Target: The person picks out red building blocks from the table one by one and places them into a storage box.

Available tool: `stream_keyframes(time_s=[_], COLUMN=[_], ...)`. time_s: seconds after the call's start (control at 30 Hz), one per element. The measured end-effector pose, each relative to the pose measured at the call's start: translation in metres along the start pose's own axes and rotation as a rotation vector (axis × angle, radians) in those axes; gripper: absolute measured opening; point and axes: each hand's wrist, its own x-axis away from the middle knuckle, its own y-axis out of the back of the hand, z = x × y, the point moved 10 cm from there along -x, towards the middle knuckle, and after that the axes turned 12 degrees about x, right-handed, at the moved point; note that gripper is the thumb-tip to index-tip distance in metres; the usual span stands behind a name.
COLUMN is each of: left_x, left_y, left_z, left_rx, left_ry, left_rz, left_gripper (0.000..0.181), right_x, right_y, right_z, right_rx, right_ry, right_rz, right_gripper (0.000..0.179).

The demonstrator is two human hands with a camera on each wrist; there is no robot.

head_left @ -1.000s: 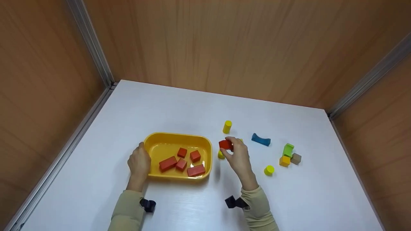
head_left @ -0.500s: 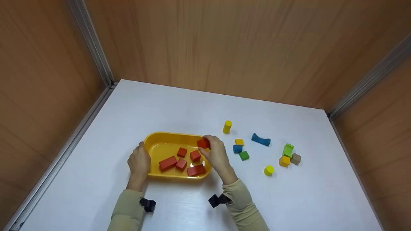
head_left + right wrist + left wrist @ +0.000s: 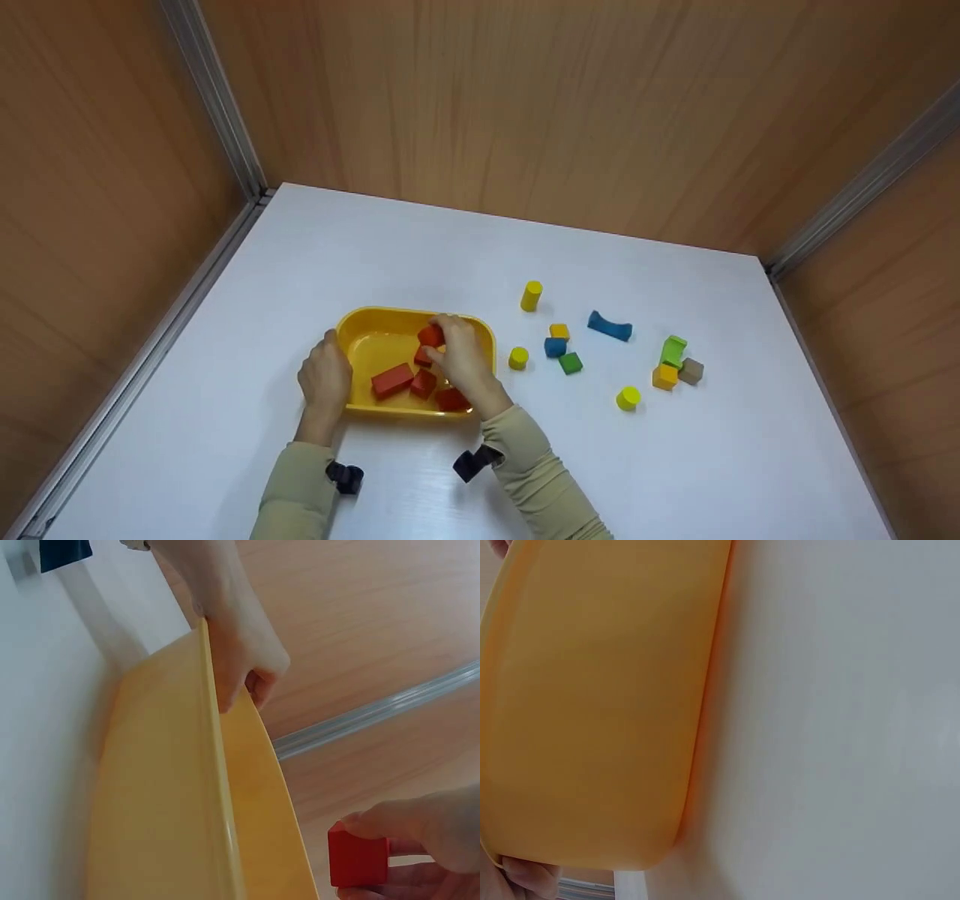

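A yellow tray (image 3: 382, 341) stands on the white table, holding several red blocks. My left hand (image 3: 325, 375) grips its left rim, with fingers (image 3: 532, 877) bent over the edge in the left wrist view. Over the tray's inside, my right hand (image 3: 463, 364) pinches a red cube (image 3: 358, 859) between thumb and fingers, above the tray's wall. Beneath it lie a small red cube (image 3: 422, 355), a longer red block (image 3: 392, 382) and another red cube (image 3: 423, 385). The right hand and wrist partly cover a red block (image 3: 451, 400) near the front right corner.
Right of the tray are yellow cylinders (image 3: 531, 297), a yellow cube (image 3: 559, 331), a blue block (image 3: 555, 347) and a green block (image 3: 571, 363). Farther right lie a blue arch (image 3: 610, 327), a light green block (image 3: 673, 351), an orange cube (image 3: 664, 376) and a grey-brown cube (image 3: 691, 371).
The right hand has carried the red cube leftward, from above the table beside the tray to over the tray's middle. Left hand and tray have stayed in place.
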Motion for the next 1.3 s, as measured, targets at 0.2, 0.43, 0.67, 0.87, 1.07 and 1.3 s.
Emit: stream_keyframes(time_s=[0.2, 0.43, 0.67, 0.87, 1.07, 1.3], left_x=[-0.001, 0.000, 0.000, 0.001, 0.000, -0.001], left_y=[0.000, 0.002, 0.002, -0.001, 0.000, 0.000], left_z=[0.002, 0.000, 0.002, 0.003, 0.002, 0.002], left_rx=[0.003, 0.022, 0.020, 0.013, 0.005, 0.002], left_ry=[0.011, -0.008, -0.005, 0.022, 0.024, 0.021], left_rz=[0.012, -0.003, -0.007, 0.014, 0.008, 0.000], left_gripper=[0.028, 0.027, 0.026, 0.026, 0.026, 0.024], right_x=[-0.011, -0.021, -0.030, -0.033, -0.035, -0.038], right_y=[-0.015, -0.035, -0.051, -0.066, -0.077, -0.084], right_z=[0.015, 0.026, 0.034, 0.033, 0.030, 0.029], right_rx=[0.042, 0.103, 0.150, 0.184, 0.192, 0.232], right_ry=[0.033, 0.071, 0.126, 0.147, 0.147, 0.156], right_rz=[0.018, 0.057, 0.083, 0.109, 0.151, 0.186], right_gripper=[0.037, 0.036, 0.033, 0.027, 0.023, 0.018])
